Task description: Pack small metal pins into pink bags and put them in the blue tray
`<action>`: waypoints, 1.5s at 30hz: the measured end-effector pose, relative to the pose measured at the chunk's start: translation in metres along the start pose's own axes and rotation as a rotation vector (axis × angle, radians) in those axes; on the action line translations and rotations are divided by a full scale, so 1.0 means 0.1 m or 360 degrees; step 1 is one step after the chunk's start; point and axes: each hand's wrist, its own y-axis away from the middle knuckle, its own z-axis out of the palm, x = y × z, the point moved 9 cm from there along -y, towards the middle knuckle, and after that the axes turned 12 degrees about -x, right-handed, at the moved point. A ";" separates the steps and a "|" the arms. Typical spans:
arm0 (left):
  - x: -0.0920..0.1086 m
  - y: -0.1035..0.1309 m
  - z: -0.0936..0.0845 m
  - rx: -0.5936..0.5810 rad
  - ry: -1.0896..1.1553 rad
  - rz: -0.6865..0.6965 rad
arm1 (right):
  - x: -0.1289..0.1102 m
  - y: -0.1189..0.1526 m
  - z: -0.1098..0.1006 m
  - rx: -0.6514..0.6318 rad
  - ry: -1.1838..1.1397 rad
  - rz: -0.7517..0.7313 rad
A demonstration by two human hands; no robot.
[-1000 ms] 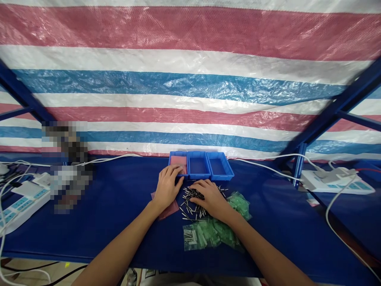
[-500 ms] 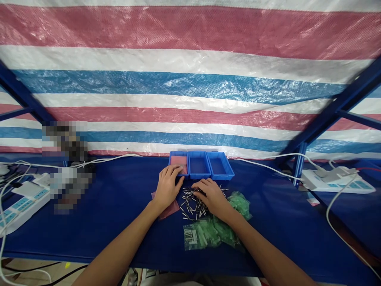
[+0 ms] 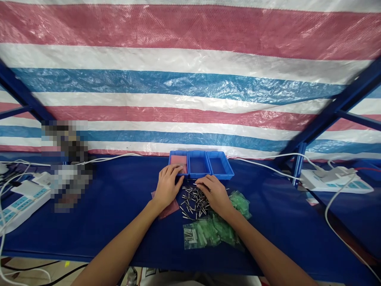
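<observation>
Behind both flat, spread hands (image 3: 190, 190), 3 blue bins (image 3: 201, 163) sit: the leftmost holds pink sheets, the others show nothing.

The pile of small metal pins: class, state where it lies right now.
In the head view, the metal pins lie on the blue table, between the hands, just before the blue trays and beyond the green bags.

makeshift workshop: tarp (image 3: 190, 79) backdrop, parts bins (image 3: 201, 163), power strips (image 3: 336, 183)
</observation>
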 end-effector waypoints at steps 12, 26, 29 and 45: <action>0.01 -0.01 -0.01 -0.0009 -0.0004 -0.0012 | 0.01 0.00 -0.07 0.0067 -0.0112 0.0094; 0.01 0.00 0.00 -0.0024 0.0003 -0.0022 | 0.05 -0.01 -0.06 0.0044 -0.0162 0.0151; 0.01 0.00 -0.01 -0.0023 0.0009 -0.0025 | 0.06 -0.01 -0.05 0.0033 -0.0148 0.0157; 0.01 -0.01 -0.01 -0.0024 -0.0013 -0.0023 | 0.12 -0.02 0.04 -0.0090 -0.0192 0.0171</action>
